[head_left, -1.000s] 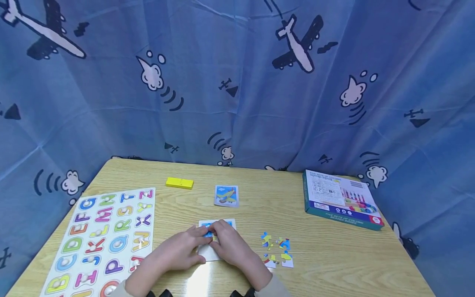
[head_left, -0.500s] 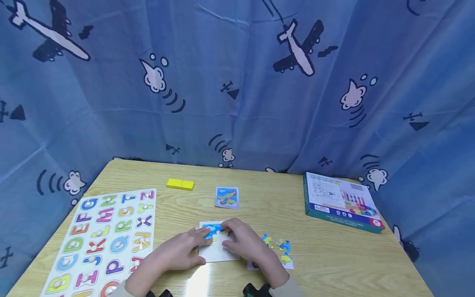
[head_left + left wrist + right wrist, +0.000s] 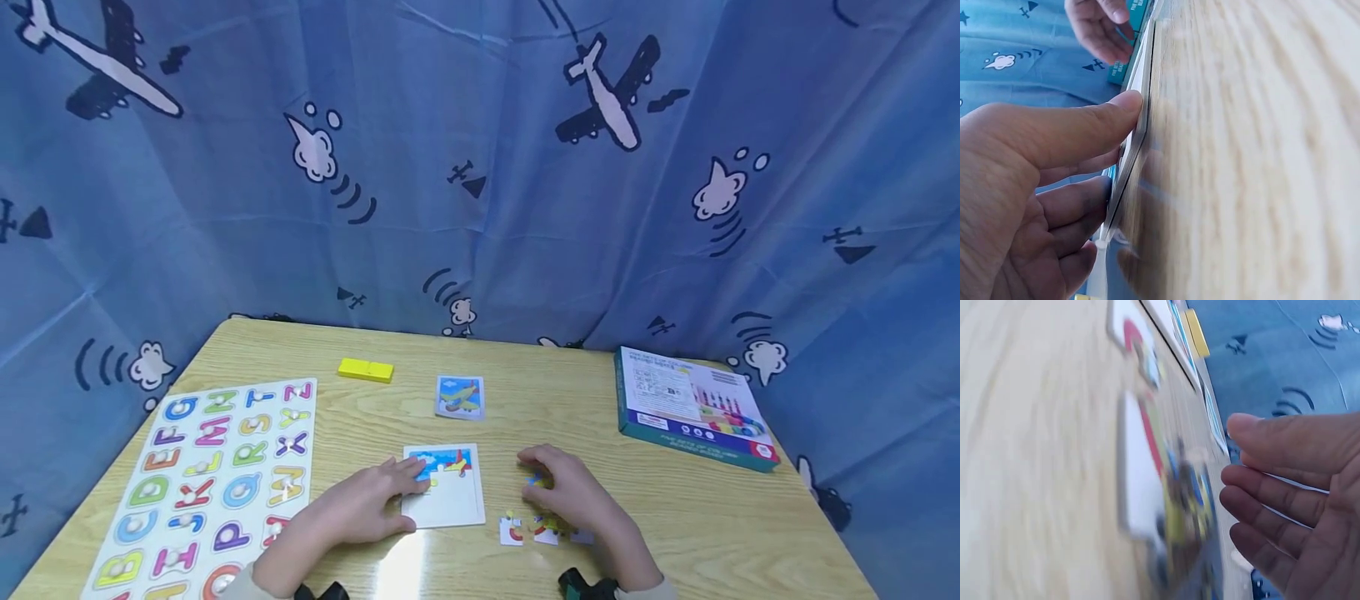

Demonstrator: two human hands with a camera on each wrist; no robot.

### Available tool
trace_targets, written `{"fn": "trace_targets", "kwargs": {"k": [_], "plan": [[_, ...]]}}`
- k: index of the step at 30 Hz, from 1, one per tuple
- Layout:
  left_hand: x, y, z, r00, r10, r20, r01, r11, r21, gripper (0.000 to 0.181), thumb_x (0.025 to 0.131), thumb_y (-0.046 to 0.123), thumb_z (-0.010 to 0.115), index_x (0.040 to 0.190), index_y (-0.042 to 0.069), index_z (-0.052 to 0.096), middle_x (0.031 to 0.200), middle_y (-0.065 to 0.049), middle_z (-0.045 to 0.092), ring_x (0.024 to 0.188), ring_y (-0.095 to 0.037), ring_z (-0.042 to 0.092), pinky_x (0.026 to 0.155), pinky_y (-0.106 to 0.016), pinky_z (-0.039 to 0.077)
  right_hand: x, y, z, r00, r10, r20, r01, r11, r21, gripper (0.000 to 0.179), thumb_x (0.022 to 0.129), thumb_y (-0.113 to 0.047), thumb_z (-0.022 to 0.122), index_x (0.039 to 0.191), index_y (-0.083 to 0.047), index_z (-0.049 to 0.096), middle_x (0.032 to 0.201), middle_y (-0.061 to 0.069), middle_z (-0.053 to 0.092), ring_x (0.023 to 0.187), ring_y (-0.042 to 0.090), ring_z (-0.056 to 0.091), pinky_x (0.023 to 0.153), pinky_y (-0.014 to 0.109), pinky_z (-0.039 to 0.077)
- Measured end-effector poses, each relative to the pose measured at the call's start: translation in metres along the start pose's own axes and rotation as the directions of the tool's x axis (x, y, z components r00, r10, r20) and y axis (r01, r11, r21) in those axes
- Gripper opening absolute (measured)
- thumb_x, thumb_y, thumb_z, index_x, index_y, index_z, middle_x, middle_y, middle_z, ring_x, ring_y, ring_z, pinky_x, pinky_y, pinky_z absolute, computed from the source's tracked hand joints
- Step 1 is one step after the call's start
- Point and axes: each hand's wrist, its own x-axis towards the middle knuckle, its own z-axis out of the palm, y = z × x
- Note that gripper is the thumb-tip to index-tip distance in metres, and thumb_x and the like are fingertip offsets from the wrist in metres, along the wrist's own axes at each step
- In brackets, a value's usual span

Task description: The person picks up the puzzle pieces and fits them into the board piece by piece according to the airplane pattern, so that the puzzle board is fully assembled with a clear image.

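Observation:
My left hand (image 3: 375, 504) rests on the left part of a white puzzle board (image 3: 453, 510). In the left wrist view its thumb touches the board's rim (image 3: 1138, 115). Joined jigsaw pieces (image 3: 452, 461) with sky and a plane fill the board's top strip; below them it is bare white. My right hand (image 3: 576, 496) hovers right of the board, fingers loosely bent and apart, above loose jigsaw pieces (image 3: 546, 536), some of them hidden under it. A blurred white, red and yellow piece (image 3: 1141, 469) lies before its fingers in the right wrist view.
Behind the board lies a small plane picture card (image 3: 460, 397), with a yellow block (image 3: 365, 370) to its left. An alphabet peg board (image 3: 247, 454) covers the left side of the table. At the back right is a flat box (image 3: 693, 406). A blue curtain (image 3: 405, 167) hangs behind.
My right hand has left the board and moved right over the loose pieces. A piece with a red tail now shows at the board's top right. My left hand has stayed in place.

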Motion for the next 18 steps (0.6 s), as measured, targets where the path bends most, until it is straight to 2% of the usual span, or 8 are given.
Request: {"fn": "trace_targets", "kwargs": {"k": [4,8,13,18], "plan": [[-0.001,0.000,-0.002,1.000,-0.004,0.000,0.004,1.000,-0.014,0.052,0.082,0.034,0.072,0.129,0.015,0.061,0.144,-0.007,0.047,0.135,-0.027,0.042,0.110,-0.048,0.035,-0.003,0.008,-0.006,0.999,0.051,-0.017,-0.051,0.999,0.006,0.038,0.082,-0.013,0.073,0.119,-0.009,0.063,0.120,0.003,0.063,0.118,0.026,0.056,0.103,0.048,0.043],[-0.002,0.000,-0.002,1.000,-0.010,0.002,0.010,1.000,-0.025,0.052,0.082,0.034,0.072,0.129,0.015,0.061,0.144,-0.006,0.047,0.135,-0.028,0.042,0.110,-0.048,0.035,-0.006,0.012,-0.012,0.996,0.089,-0.008,-0.089,0.996,-0.001,0.035,0.080,-0.011,0.074,0.114,-0.010,0.065,0.114,0.001,0.063,0.111,0.022,0.058,0.100,0.046,0.046],[-0.001,0.000,-0.003,1.000,-0.025,0.009,0.025,0.999,-0.035,0.051,0.082,0.034,0.072,0.129,0.015,0.061,0.144,-0.006,0.047,0.134,-0.031,0.042,0.109,-0.049,0.036,-0.008,0.015,-0.016,0.996,0.081,0.022,-0.081,0.996,-0.030,0.029,0.079,-0.012,0.075,0.107,-0.010,0.066,0.104,-0.002,0.063,0.099,0.015,0.058,0.089,0.040,0.050],[-0.001,0.002,-0.003,1.000,-0.023,0.015,0.024,0.999,-0.039,0.051,0.082,0.033,0.072,0.128,0.015,0.061,0.144,-0.005,0.047,0.135,-0.029,0.042,0.110,-0.049,0.035,-0.010,0.019,-0.016,0.997,0.068,0.021,-0.067,0.996,-0.058,0.026,0.078,-0.012,0.076,0.101,-0.012,0.067,0.098,-0.003,0.061,0.092,0.012,0.055,0.083,0.036,0.050]]}}
